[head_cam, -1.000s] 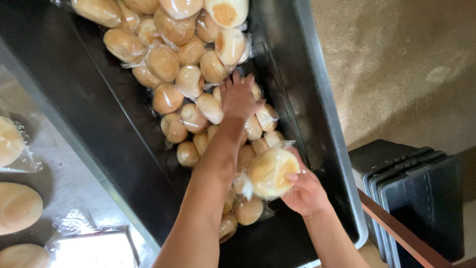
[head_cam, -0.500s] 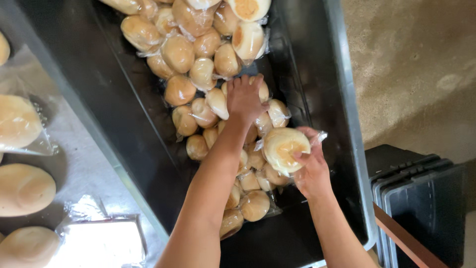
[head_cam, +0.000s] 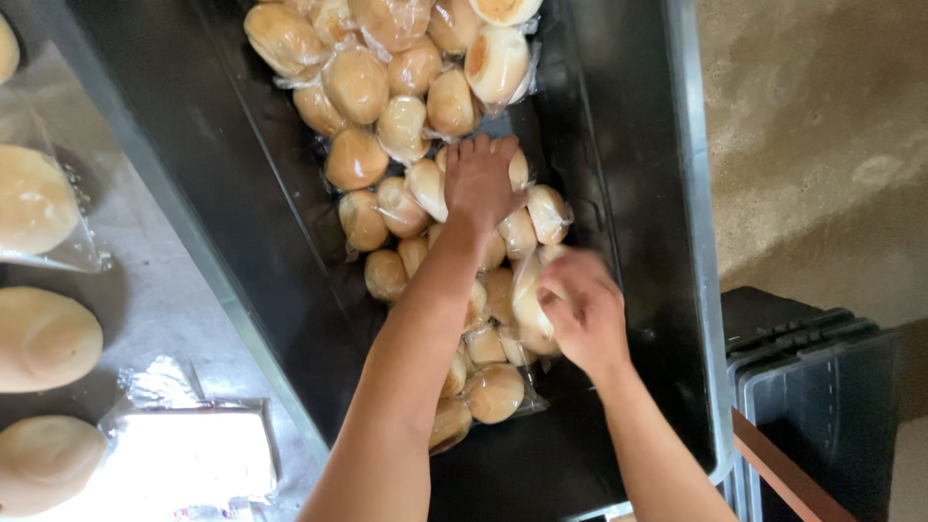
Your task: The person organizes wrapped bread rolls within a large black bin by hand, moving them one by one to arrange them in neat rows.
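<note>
A large black bin (head_cam: pixel 638 193) holds a heap of round bread buns (head_cam: pixel 387 87), each wrapped in clear plastic. My left hand (head_cam: pixel 478 179) lies flat, fingers together, on top of the buns in the middle of the heap. My right hand (head_cam: pixel 583 311) is lower and to the right, with its fingers curled around one wrapped bun (head_cam: pixel 530 302). That bun stands on edge against the heap's right side. The hand is blurred by motion.
A metal table (head_cam: pixel 145 300) runs along the bin's left side, with wrapped buns (head_cam: pixel 43 333) and a flat stack of clear plastic bags (head_cam: pixel 184 454) on it. Dark stacked crates (head_cam: pixel 822 387) stand at the lower right on a concrete floor (head_cam: pixel 822 126).
My right hand has carried the wrapped bun from above the near end of the heap down against the heap's right side. My left hand has stayed pressed on the buns.
</note>
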